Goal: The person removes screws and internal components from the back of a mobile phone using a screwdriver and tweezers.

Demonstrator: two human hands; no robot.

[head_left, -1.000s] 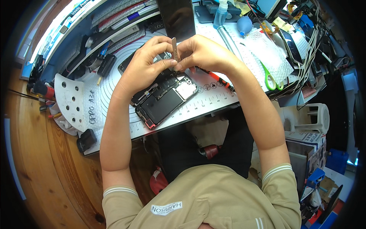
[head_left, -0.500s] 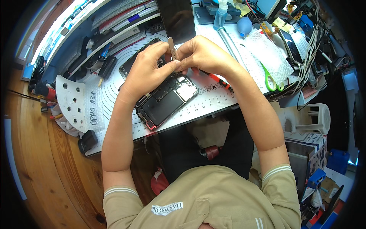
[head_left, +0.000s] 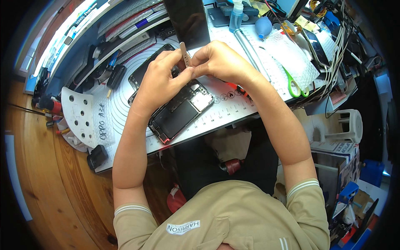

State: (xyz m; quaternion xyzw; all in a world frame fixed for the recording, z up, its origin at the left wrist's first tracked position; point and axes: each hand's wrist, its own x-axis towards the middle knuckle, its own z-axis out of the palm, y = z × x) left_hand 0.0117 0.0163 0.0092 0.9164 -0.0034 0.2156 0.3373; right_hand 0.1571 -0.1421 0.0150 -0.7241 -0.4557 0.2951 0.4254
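Left hand [head_left: 163, 79] and right hand [head_left: 227, 64] pinch a slim tan dark-dotted strip [head_left: 184, 52]; black rectangular phone [head_left: 175, 118] below the grip's opened up, not closed yet.

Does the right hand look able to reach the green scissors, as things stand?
Probably yes: the green scissors lie to the right of the right hand, handles uncovered, and nothing tall seems to stand between. That hand looks busy at the metal tool, though.

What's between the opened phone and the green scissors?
The head view shows a red-and-black tool and the right forearm between the phone and the scissors.
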